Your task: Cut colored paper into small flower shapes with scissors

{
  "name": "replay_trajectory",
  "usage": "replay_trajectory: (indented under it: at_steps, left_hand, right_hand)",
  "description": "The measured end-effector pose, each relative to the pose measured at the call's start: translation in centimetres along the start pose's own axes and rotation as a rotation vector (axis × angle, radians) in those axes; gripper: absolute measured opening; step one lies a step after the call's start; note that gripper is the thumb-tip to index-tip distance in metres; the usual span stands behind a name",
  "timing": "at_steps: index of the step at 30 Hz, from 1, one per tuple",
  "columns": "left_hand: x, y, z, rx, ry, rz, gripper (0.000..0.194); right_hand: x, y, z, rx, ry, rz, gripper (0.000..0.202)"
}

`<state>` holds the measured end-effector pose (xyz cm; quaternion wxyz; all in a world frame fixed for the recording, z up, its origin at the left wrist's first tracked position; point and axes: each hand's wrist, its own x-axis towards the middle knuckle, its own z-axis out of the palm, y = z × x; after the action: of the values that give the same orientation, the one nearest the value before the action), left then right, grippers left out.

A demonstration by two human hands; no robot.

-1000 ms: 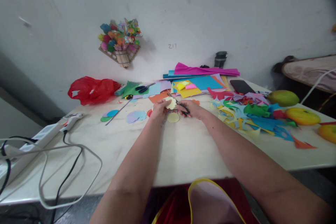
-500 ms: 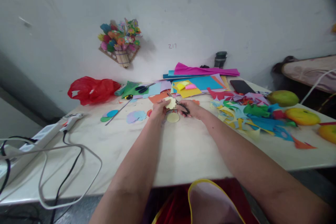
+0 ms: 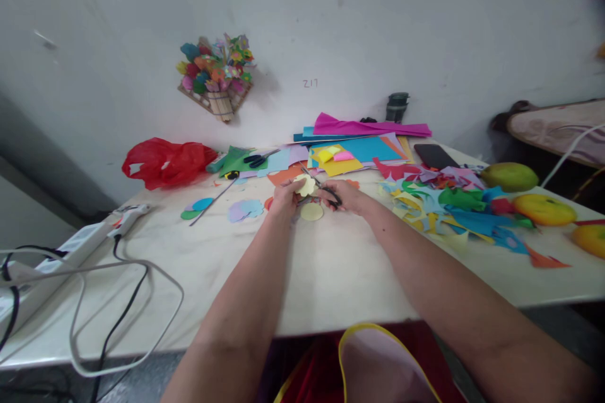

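Observation:
Between the thumb and fingers of my left hand (image 3: 284,196) is a pale yellow paper flower (image 3: 306,186) with a scalloped edge. My right hand (image 3: 347,196) is closed round the dark handles of a pair of scissors (image 3: 334,199). The scissor blades point up and left, close to the flower's right edge; whether they touch it I cannot tell. Just below the hands a pale yellow paper circle (image 3: 311,211) lies flat on the table (image 3: 331,277). Left of my left hand rest lilac and light blue paper flowers (image 3: 246,210).
Coloured paper sheets (image 3: 373,149) and a second pair of scissors (image 3: 255,160) lie at the back. Paper scraps (image 3: 454,201), a phone (image 3: 435,155) and mangoes (image 3: 543,209) are on the right. A red plastic bag (image 3: 167,162) and a power strip (image 3: 80,245) with cables occupy the left.
The paper flower has turned and shifted slightly left in my left hand. My right hand with the scissors stays almost in place.

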<state>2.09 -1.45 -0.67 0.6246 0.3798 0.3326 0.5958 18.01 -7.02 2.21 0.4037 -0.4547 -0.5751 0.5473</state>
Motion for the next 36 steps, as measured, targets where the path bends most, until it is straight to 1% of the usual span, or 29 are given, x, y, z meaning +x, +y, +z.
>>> replay_trajectory:
  at_steps: [5, 9, 15, 18, 22, 31, 36]
  left_hand:
    - [0.27, -0.19, -0.25, 0.002, -0.016, 0.004, 0.025]
    - [0.14, -0.08, -0.25, -0.008, -0.027, 0.002, 0.023]
    - [-0.20, 0.43, -0.06, 0.011, -0.098, -0.099, 0.020]
    - [-0.16, 0.46, -0.10, 0.017, -0.088, -0.115, 0.019]
    - [0.02, 0.28, -0.21, -0.010, -0.070, -0.085, 0.020]
    - [-0.05, 0.20, -0.16, -0.034, -0.068, -0.066, 0.022]
    - [-0.02, 0.19, -0.15, -0.043, -0.054, -0.065, 0.023]
  right_hand:
    - [-0.28, -0.48, 0.29, 0.014, 0.009, 0.011, 0.019]
    - [-0.27, -0.58, 0.35, 0.017, 0.027, 0.024, 0.016]
    - [-0.22, -0.58, 0.31, 0.035, 0.042, 0.039, 0.013]
    - [-0.16, -0.48, 0.24, 0.027, 0.051, 0.036, 0.015]
    - [0.09, -0.18, 0.15, 0.002, 0.067, 0.030, 0.015]
    - [0.36, 0.05, 0.17, 0.028, 0.063, 0.038, 0.017]
    - [0.51, 0.24, 0.07, 0.038, 0.047, 0.019, 0.022]
